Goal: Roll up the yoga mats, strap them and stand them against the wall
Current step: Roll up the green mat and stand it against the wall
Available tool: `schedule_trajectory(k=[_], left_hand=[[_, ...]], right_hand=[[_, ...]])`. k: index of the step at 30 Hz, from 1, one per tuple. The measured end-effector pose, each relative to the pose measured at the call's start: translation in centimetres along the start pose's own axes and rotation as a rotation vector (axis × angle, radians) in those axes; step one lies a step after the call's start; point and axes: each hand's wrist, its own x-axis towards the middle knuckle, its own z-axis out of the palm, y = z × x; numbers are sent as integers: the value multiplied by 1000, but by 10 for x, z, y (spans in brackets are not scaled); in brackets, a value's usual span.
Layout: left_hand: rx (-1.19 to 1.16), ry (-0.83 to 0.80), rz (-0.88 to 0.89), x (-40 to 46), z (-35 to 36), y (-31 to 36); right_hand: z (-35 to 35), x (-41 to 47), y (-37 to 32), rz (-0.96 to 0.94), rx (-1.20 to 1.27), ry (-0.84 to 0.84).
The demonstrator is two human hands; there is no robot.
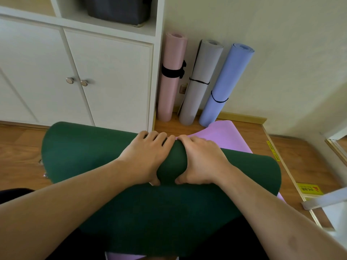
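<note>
Rolling step: my left hand (145, 158) and right hand (201, 162) both grip the green yoga mat (84, 152) roll; next, strap it.

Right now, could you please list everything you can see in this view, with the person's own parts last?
green mat: 1, dark green, partly rolled on the floor, over the lilac mat
lilac mat: 1, lilac, flat beneath the green mat
pink mat: 1, rolled, black strap, standing by the cabinet
grey mat: 1, rolled, thin black band, standing at the wall
blue mat: 1, rolled, thin black band, standing at the wall
cabinet: 1, white, two round knobs
bin: 1, dark, on cabinet shelf
yellow labels: several, on floor trim
left hand: gripping the green roll
right hand: gripping the green roll
</note>
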Motion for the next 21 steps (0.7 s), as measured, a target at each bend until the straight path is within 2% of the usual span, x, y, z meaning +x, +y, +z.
schedule_trajectory(k=[6, 10, 16, 21], left_hand=[[-119, -12, -16, 9, 2, -8], [-281, -136, -76, 13, -17, -26], [-389, -280, -83, 10, -29, -35], [-323, -204, -69, 1, -21, -25]], right_hand=[[4, -13, -2, -63, -45, 88], [4, -15, -3, -20, -188, 90], [4, -12, -5, -77, -150, 98], [8, -6, 0, -91, -151, 115]])
